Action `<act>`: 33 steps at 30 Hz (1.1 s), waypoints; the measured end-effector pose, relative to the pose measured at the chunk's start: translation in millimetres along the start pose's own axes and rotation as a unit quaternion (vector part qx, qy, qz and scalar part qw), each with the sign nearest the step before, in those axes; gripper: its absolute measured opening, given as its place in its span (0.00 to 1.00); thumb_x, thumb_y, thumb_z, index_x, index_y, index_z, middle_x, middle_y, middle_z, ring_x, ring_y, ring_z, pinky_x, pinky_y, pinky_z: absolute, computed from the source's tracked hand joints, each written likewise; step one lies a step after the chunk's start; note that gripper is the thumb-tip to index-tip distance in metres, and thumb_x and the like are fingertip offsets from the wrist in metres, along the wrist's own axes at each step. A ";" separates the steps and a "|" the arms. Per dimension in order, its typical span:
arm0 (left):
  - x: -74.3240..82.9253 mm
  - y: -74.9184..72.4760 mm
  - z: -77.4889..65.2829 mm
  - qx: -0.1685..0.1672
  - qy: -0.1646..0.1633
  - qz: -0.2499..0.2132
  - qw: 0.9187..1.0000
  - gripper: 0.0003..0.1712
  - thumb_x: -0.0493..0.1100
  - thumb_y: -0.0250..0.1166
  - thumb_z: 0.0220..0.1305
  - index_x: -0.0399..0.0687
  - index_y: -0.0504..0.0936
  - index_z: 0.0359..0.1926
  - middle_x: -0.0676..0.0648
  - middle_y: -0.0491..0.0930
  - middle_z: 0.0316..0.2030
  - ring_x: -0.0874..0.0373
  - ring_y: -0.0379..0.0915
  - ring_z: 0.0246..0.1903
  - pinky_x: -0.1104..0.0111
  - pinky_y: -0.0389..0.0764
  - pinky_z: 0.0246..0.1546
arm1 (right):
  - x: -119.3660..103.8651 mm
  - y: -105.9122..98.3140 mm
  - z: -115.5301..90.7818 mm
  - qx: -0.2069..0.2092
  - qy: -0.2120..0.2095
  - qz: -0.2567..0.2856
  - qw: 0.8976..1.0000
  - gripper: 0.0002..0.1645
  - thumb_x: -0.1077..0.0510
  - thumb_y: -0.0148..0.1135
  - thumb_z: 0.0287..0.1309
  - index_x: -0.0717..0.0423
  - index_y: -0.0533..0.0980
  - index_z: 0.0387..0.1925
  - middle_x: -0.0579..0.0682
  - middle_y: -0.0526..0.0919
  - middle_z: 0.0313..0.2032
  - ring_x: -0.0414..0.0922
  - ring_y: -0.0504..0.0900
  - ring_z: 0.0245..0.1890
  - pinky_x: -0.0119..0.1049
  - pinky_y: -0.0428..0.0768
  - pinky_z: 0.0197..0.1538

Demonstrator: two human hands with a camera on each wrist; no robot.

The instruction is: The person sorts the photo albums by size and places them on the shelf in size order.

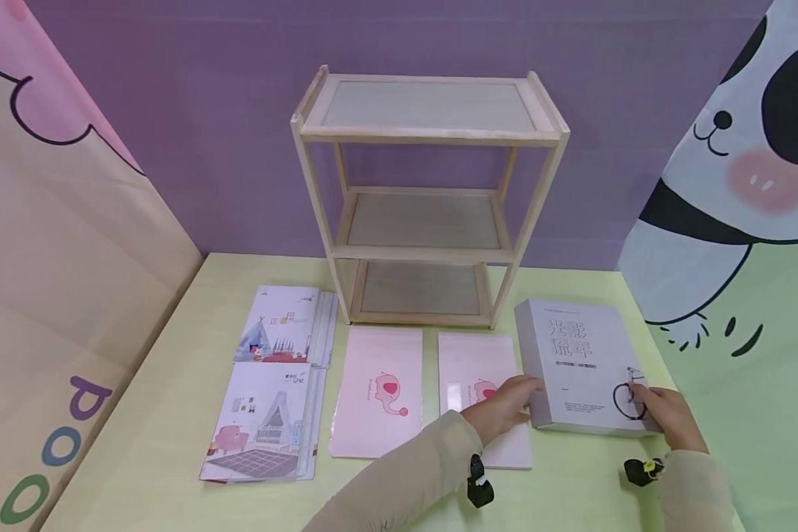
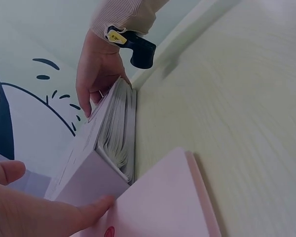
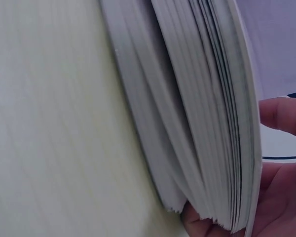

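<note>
A thick grey-white photo album (image 1: 588,366) with a bicycle drawing on its cover lies at the table's right. My right hand (image 1: 672,417) grips its lower right corner, thumb on the cover and fingertips under the page edges (image 3: 207,123). At the spine, my left hand (image 1: 505,406) holds the other side, with the thumb (image 2: 91,210) against the spine in the left wrist view. Under my left forearm and hand lies a pink album with an elephant (image 1: 452,369), partly covered. A second pink elephant album (image 1: 379,399) lies to its left.
A three-tier wooden shelf (image 1: 432,133) stands at the back middle of the table (image 1: 159,443). Two overlapping stacks of illustrated booklets, one farther back (image 1: 279,325) and one nearer (image 1: 259,421), lie at the left. Printed cloth walls rise behind and at both sides.
</note>
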State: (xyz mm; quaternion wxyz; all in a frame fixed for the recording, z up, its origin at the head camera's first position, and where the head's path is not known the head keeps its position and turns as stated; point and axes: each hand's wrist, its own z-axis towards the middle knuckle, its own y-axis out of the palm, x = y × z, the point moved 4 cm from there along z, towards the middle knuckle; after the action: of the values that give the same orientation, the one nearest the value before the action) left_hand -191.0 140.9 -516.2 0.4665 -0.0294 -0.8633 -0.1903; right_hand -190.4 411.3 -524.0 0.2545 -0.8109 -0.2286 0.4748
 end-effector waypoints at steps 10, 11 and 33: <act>0.8 0.3 -1.6 -0.010 0.002 -0.002 1.000 0.17 0.36 0.54 0.62 0.33 0.78 0.50 0.41 0.72 0.55 0.43 0.63 0.61 0.47 0.60 0.64 | 4.1 -0.7 3.5 -0.020 0.021 0.060 0.998 0.37 0.41 0.45 0.69 0.78 0.70 0.45 0.55 0.72 0.35 0.45 0.68 0.35 0.36 0.69 0.37; 0.7 0.3 -1.5 -0.011 0.003 -0.001 1.000 0.17 0.36 0.54 0.62 0.33 0.78 0.50 0.41 0.72 0.55 0.44 0.63 0.61 0.48 0.61 0.64 | 4.6 -0.7 3.9 -0.023 0.023 0.063 0.997 0.38 0.41 0.45 0.69 0.79 0.69 0.46 0.56 0.73 0.36 0.45 0.68 0.35 0.36 0.69 0.38; -3.6 -5.7 0.3 0.028 -0.003 -0.014 1.000 0.11 0.34 0.54 0.58 0.34 0.76 0.41 0.44 0.73 0.39 0.53 0.67 0.45 0.55 0.69 0.59 | 12.9 11.8 9.0 -0.084 -0.006 0.176 0.981 0.42 0.45 0.47 0.72 0.81 0.53 0.63 0.38 0.75 0.37 0.30 0.72 0.35 0.25 0.73 0.40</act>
State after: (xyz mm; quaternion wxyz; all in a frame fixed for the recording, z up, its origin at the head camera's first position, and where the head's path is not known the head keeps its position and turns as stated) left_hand -190.5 136.1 -521.0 0.4621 -0.0049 -0.8700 -0.1721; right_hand -191.1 411.9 -543.6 0.0959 -0.8540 -0.1230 0.4963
